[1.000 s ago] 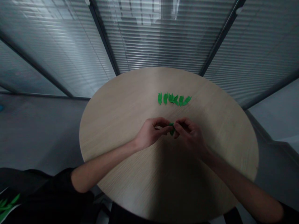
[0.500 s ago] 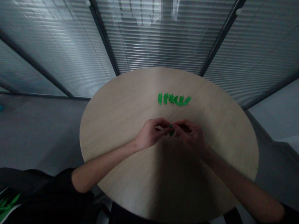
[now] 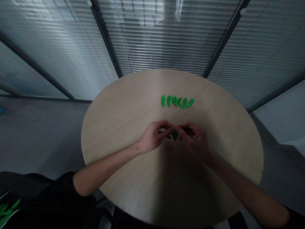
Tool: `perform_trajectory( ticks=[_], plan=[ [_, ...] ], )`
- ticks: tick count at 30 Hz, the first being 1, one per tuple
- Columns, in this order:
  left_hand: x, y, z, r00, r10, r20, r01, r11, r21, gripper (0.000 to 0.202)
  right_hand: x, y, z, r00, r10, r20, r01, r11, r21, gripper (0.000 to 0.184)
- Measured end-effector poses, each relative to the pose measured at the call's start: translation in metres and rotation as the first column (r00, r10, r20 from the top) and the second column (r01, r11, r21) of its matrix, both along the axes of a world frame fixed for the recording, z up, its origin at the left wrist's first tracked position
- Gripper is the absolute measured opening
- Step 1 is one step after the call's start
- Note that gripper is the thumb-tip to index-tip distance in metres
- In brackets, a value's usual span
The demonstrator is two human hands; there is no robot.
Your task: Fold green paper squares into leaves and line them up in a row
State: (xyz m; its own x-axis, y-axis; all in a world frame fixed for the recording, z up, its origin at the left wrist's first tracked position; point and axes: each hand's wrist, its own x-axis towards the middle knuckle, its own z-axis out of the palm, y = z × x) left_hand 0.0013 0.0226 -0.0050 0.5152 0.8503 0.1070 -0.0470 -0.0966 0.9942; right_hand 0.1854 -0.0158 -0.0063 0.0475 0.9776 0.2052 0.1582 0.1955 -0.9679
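Above the middle of the round table (image 3: 119,105), my left hand (image 3: 158,135) and my right hand (image 3: 194,136) meet fingertip to fingertip. Between them is a small, dark green leaf-like piece (image 3: 175,135), pinched at its upper end by both hands and hanging down below the fingertips. Its exact kind is too small to make out, and the fingers cover part of it. Beyond the hands, several similar bright green leaf-like pieces (image 3: 184,103) lie in a row on the tabletop. Some of them touch or overlap.
At the lower left, an open pack (image 3: 10,211) with a white edge holds more long green pieces, beside the dark sleeve. Glass panels with blinds (image 3: 164,47) stand right behind the table's far edge. A shadow falls across the near tabletop.
The thumbs have come closer together at the top of the green piece, and more of it shows below the fingers. The row on the table stays as it was.
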Motion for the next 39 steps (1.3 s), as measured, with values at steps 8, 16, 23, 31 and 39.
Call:
perform_trajectory(
  ticks=[8, 16, 23, 31, 39],
  plan=[
    [0.0015, 0.0011, 0.0001, 0.999, 0.012, -0.038, -0.014, 0.999, -0.049, 0.028, 0.0015, 0.0059, -0.0007, 0.999, -0.025, -0.037, 0.023, 0.999, -0.047, 0.019],
    [0.0010, 0.0003, -0.0047, 0.994, 0.002, -0.110, -0.007, 0.999, -0.042, 0.023, 0.0002, 0.0058, 0.0022, 0.997, -0.066, -0.032, 0.063, 0.995, -0.083, 0.024],
    [-0.0004, 0.0027, -0.0025, 0.997, -0.045, -0.063, 0.037, 0.992, -0.119, 0.023, 0.0025, 0.0062, 0.0044, 0.999, 0.020, -0.037, -0.024, 0.993, -0.119, 0.028],
    [0.0015, 0.0021, -0.0015, 1.000, 0.013, -0.008, -0.014, 0.993, -0.119, 0.029, 0.0052, 0.0075, 0.0028, 0.991, 0.068, -0.117, -0.089, 0.980, -0.178, 0.028],
    [0.0013, 0.0061, 0.0028, 0.995, 0.080, 0.053, -0.074, 0.993, -0.094, 0.028, 0.0040, 0.0056, -0.0020, 0.986, 0.165, -0.025, -0.167, 0.974, -0.150, 0.023]
  ],
)
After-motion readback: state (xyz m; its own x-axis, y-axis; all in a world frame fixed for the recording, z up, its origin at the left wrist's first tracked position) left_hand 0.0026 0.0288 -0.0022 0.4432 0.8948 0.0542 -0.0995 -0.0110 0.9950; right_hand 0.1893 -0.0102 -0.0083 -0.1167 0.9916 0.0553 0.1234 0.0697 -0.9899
